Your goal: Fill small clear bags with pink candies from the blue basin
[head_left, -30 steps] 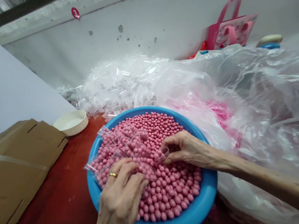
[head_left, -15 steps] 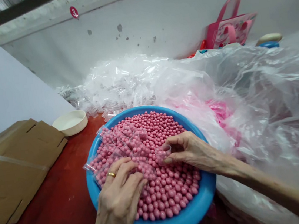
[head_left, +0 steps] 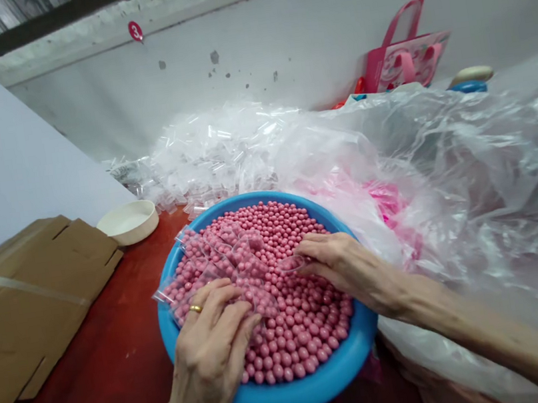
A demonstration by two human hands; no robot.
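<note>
A blue basin point(head_left: 298, 399) is filled with shiny pink beads point(head_left: 291, 346). My right hand point(head_left: 333, 262) reaches in from the right, its thumb and fingers pinching a small clear plastic container point(head_left: 290, 263) by its open rim. That container sits down among the beads. At the basin's left, several clear plastic packs of beads point(head_left: 244, 256) lie on the loose beads. My left hand point(head_left: 218, 337), with a gold ring, curls over the nearest packs, fingers closed against one of them. The fingertips are partly hidden there.
Behind the basin is a heap of clear plastic pieces point(head_left: 220, 148). Crumpled clear plastic bags point(head_left: 451, 201) spread along the right. Flattened cardboard point(head_left: 44, 289) and a shallow white dish point(head_left: 129, 223) are on the red table point(head_left: 116, 366). A pink handbag point(head_left: 402, 60) rests by the wall.
My right hand has pushed the clear container lower into the beads, tilting it so less of its side shows. My left hand has stayed over the packs.
</note>
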